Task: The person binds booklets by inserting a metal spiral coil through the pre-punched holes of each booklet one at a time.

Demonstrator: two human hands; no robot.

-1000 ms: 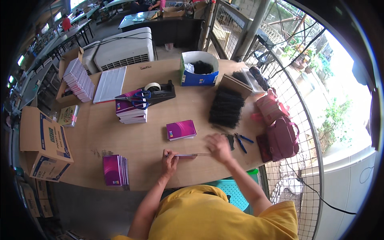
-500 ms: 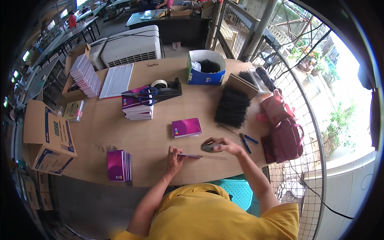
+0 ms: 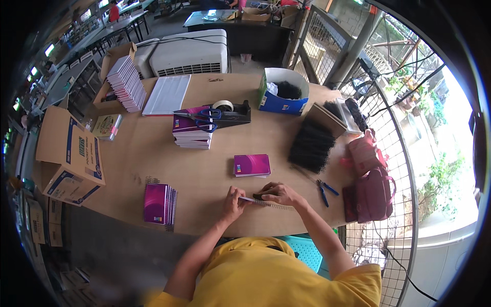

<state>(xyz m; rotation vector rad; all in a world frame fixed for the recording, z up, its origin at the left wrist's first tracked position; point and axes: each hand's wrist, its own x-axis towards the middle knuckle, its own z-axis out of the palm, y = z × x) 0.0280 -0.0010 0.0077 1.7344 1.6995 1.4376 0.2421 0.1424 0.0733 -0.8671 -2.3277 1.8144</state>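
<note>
- The left hand (image 3: 232,201) pinches one end of a thin wire binding coil (image 3: 266,203) lying near the table's front edge (image 3: 204,225); the fingers close together on it, seemingly to keep it from rolling.
- The right hand (image 3: 276,193) rests over the coil's middle, fingers curled down on it, pressing it flat to the wood.
- A purple notebook (image 3: 251,165) lies just beyond the hands, within easy reach.
- Blue-handled pliers (image 3: 324,189) lie to the right, beside a heap of black coils (image 3: 311,146).
- A row of purple notebooks (image 3: 159,204) sits to the left, apart from the working spot.

Matt wood table (image 3: 169,169), glossy notebook cover (image 3: 251,165)
</note>
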